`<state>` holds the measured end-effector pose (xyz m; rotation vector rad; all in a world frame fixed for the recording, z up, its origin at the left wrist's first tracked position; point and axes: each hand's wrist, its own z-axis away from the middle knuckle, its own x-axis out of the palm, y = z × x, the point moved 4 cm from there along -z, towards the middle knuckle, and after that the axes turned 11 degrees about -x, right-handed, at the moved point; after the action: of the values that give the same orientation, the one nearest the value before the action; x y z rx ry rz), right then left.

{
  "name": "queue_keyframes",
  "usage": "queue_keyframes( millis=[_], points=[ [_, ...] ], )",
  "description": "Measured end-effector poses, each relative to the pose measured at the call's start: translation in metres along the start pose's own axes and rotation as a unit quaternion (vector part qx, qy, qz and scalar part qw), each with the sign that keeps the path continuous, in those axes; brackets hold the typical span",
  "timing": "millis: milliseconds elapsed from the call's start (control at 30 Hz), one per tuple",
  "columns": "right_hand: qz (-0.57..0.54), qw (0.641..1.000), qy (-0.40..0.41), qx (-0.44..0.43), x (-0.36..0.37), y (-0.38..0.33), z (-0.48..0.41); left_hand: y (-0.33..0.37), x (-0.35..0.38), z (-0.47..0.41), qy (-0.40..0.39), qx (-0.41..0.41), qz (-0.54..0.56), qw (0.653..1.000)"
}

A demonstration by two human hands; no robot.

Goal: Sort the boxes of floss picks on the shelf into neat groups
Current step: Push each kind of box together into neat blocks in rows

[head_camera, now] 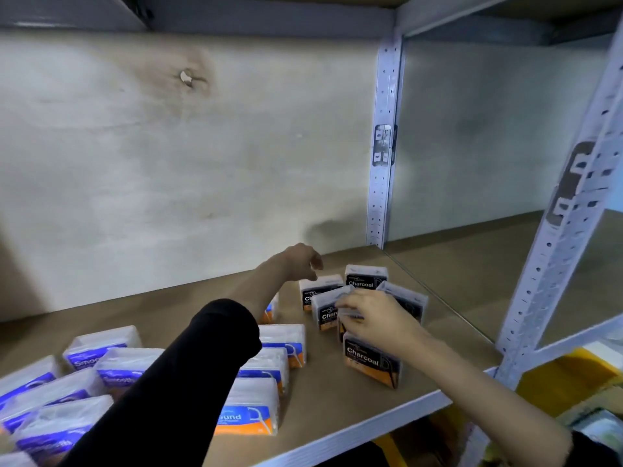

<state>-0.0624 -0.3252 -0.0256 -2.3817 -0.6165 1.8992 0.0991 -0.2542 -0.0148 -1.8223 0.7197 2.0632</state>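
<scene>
Black-and-orange charcoal boxes (372, 360), purple-labelled boxes (101, 348)

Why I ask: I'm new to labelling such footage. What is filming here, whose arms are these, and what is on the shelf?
There is no machine here. A person wears one wide-angle camera on the head, looking forward and down, so both arms are their own. On the brown shelf board lie clear boxes of floss picks: blue-labelled boxes at the left, orange-and-blue boxes in the middle, black Charcoal boxes at the right. The left hand reaches toward the back beside the black cluster, fingers loosely curled with nothing in them. The right hand grips the top of one Charcoal box in the cluster's middle. A grey metal upright stands behind.
</scene>
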Motion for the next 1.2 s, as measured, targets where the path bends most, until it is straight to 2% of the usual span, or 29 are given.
queue_keyframes(
  millis=[200,333,533,733,933,1200],
  points=[
    [0.072,0.993,-0.049,0.084,-0.006,0.073,-0.042,0.001,0.014,-0.006,0.014,0.025,-0.03,0.999],
    [0.103,0.99,-0.035,0.09,-0.005,0.106,-0.064,0.0,0.03,-0.009,0.009,0.047,-0.071,0.996],
    [0.122,0.982,-0.09,0.11,0.012,0.139,-0.083,-0.004,0.041,-0.012,0.034,0.052,-0.093,0.994],
    [0.097,0.985,-0.089,0.114,0.02,0.157,-0.087,-0.009,0.043,-0.016,0.055,0.036,-0.106,0.992],
    [0.038,0.99,-0.054,0.124,0.024,0.167,-0.092,-0.013,0.047,-0.022,0.08,-0.002,-0.111,0.991],
    [0.022,0.993,-0.05,0.105,0.026,0.163,-0.1,-0.014,0.045,-0.022,0.08,0.002,-0.064,0.995]
  ],
)
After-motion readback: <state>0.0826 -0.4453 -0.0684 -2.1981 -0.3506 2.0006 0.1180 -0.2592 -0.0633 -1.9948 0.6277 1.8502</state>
